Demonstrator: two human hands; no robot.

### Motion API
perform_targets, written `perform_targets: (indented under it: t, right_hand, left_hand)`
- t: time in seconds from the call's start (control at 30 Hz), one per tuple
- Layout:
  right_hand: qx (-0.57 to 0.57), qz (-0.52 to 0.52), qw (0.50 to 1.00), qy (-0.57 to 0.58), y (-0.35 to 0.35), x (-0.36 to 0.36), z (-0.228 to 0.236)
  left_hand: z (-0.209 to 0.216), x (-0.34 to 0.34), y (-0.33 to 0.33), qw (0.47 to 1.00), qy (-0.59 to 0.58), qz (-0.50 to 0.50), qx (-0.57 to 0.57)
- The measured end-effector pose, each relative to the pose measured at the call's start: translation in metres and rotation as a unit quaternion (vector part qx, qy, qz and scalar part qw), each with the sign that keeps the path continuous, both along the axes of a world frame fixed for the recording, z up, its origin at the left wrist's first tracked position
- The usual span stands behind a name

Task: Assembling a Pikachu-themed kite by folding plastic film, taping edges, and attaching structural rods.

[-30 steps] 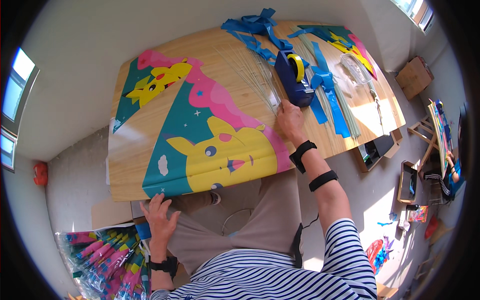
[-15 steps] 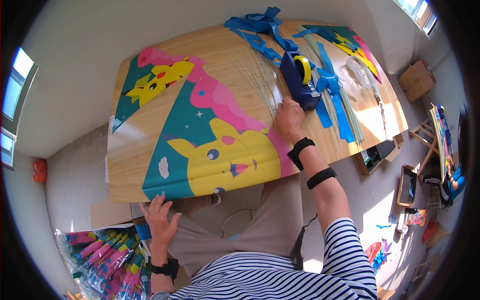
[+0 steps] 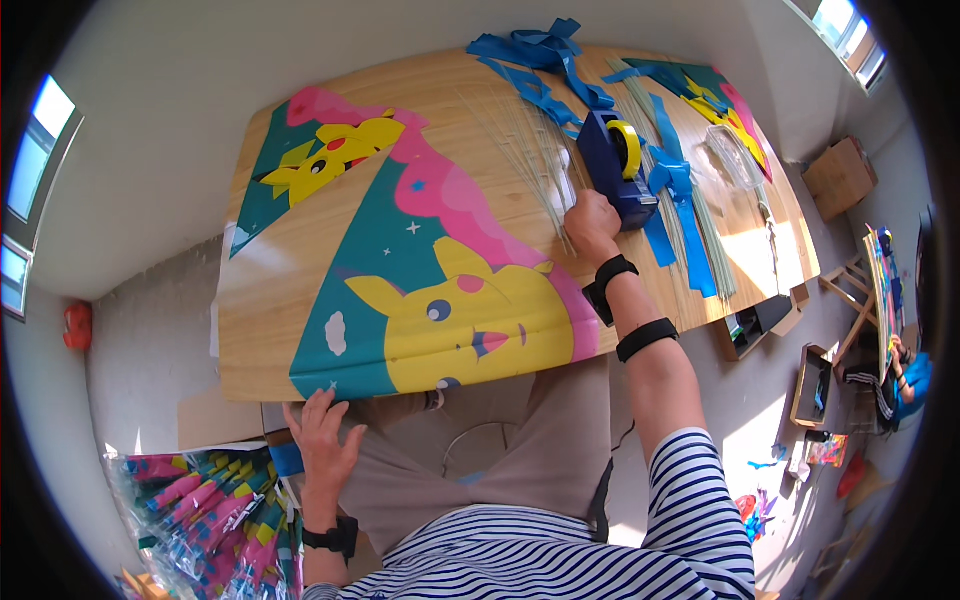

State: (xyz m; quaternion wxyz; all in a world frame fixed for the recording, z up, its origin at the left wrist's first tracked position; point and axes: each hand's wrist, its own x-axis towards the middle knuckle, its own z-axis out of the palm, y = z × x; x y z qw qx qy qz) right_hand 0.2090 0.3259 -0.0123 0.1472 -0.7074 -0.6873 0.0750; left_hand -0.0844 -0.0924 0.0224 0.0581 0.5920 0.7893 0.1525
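Observation:
A printed fabric-like sheet [image 3: 480,330] in green, pink and yellow, with a cartoon face, lies across the near part of the wooden table. My left hand [image 3: 325,440] is open at the table's front edge, its fingertips touching the sheet's green lower corner. My right hand [image 3: 592,222] is closed, resting on the table past the sheet's pink border. Whatever its fingers hold is hidden; a slim whitish piece [image 3: 565,175] shows just beyond them. A dark blue tape dispenser [image 3: 612,170] with a yellow roll stands against that hand's right side.
Thin pale rods [image 3: 530,150] fan out beyond my right hand. Blue strips [image 3: 672,180] tie more rods at the right. Smaller matching sheets lie at the far left [image 3: 330,160] and far right [image 3: 730,110]. Plastic-wrapped printed pieces [image 3: 205,515] are at lower left.
The view has shifted slightly, moving the table's contents rightward in the picture. My right hand's fingers look more curled beside the dispenser. My left hand keeps its place on the sheet's corner.

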Motion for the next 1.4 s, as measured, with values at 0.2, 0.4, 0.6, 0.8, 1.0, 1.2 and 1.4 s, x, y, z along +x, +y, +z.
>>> perform_targets:
  t: [0.2, 0.4, 0.6, 0.8, 1.0, 1.2, 1.4]
  right_hand:
    - [-0.009, 0.006, 0.997, 0.081, -0.019, 0.026, -0.006]
    - [-0.128, 0.058, 0.920, 0.366, -0.126, 0.079, -0.001]
    - [-0.163, 0.073, 0.900, 0.398, -0.248, 0.089, 0.038]
    - [-0.166, 0.257, 0.898, 0.316, -0.291, 0.072, 0.075]
    - [-0.101, 0.409, 0.868, 0.263, -0.285, 0.058, 0.078]
    - [0.034, 0.458, 0.881, 0.112, -0.249, 0.054, 0.049]
    - [0.045, 0.446, 0.894, 0.011, -0.200, 0.048, 0.019]
  left_hand:
    - [0.003, 0.001, -0.002, 1.000, -0.004, 0.002, 0.020]
    - [0.017, 0.017, 0.015, 0.997, -0.044, -0.028, 0.063]
    - [0.033, 0.056, 0.062, 0.975, -0.096, -0.156, 0.124]
    - [0.050, 0.099, 0.097, 0.944, -0.008, -0.274, 0.183]
    - [0.049, 0.083, 0.097, 0.944, 0.025, -0.300, 0.136]
    - [0.024, 0.054, 0.087, 0.961, -0.038, -0.250, 0.115]
    - [-0.013, 0.048, 0.105, 0.974, -0.056, -0.183, 0.123]
